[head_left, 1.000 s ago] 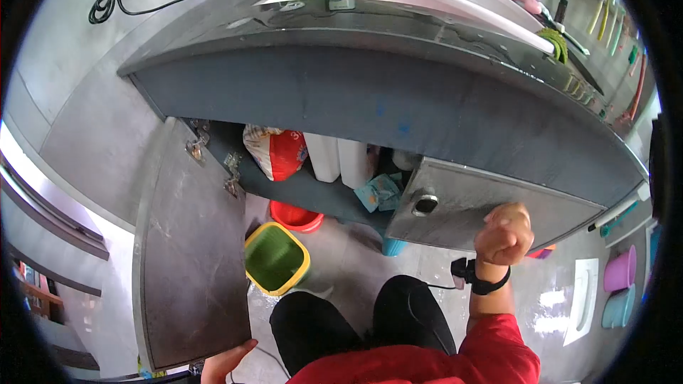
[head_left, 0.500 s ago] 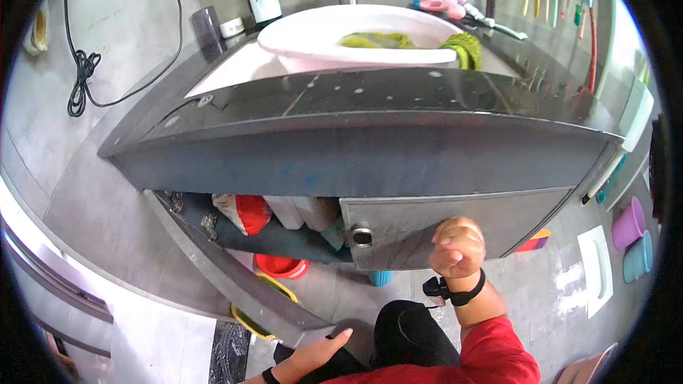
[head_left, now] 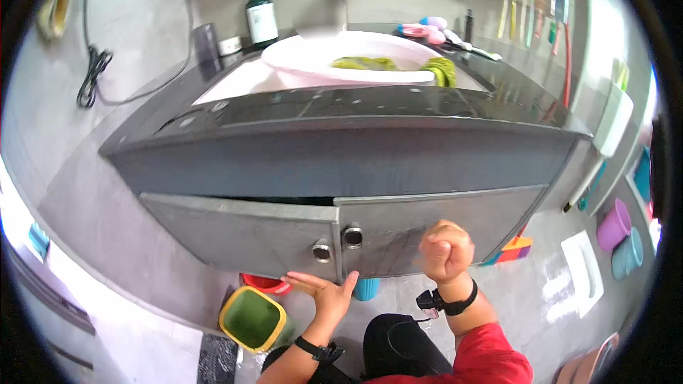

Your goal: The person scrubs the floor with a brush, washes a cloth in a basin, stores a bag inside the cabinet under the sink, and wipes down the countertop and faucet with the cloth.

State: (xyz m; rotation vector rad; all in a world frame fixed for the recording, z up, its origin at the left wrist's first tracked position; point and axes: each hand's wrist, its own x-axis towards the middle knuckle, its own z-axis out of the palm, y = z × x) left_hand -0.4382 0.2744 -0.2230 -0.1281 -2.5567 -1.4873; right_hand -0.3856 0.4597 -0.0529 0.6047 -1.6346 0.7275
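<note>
My left hand [head_left: 324,296], fingers spread, touches the lower edge of the left cabinet door [head_left: 242,235]. This door stands slightly ajar, with a dark gap along its top and a round metal knob [head_left: 322,251] near its inner edge. My right hand [head_left: 447,250] is a closed fist in front of the right cabinet door [head_left: 398,220]; nothing shows in it. The right door is closed and has its own metal knob [head_left: 352,236]. Above, a pale pink basin [head_left: 284,67] sits in the sink, with a wet green cloth [head_left: 441,70] hanging over its rim.
A yellow-rimmed bin [head_left: 254,318] and a red basin [head_left: 265,284] are on the floor below. A broom [head_left: 514,250], a purple bucket [head_left: 613,226] and a blue bucket [head_left: 627,254] stand right. A pump bottle [head_left: 262,18] and faucet [head_left: 334,3] are at the back.
The left cabinet door has swung from wide open to nearly closed, hiding the shelf contents. My left hand has moved up and forward with it. My right hand stays a fist.
</note>
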